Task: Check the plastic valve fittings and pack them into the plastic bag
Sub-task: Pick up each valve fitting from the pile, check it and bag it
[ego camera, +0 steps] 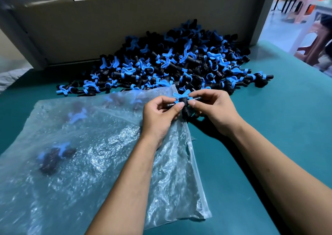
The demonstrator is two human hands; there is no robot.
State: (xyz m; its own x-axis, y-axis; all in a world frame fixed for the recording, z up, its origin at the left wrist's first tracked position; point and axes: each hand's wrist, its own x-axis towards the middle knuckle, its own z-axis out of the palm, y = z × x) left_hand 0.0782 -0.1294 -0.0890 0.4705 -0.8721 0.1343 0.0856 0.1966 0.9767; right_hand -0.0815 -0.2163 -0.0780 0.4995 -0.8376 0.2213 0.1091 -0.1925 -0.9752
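Bare green table (269, 136) right of bag (89, 154); fitting pile (170, 64) against panel (107, 28) ahead.

We count one valve fitting (183, 102) between the fingers (179, 106), one plastic bag (89, 154) beneath them holding at least two fittings, and one uncountable pile (170, 62) beyond them.

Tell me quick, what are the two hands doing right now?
Left hand: pinching the left end of a black and blue valve fitting.
Right hand: pinching the right side of the same valve fitting.
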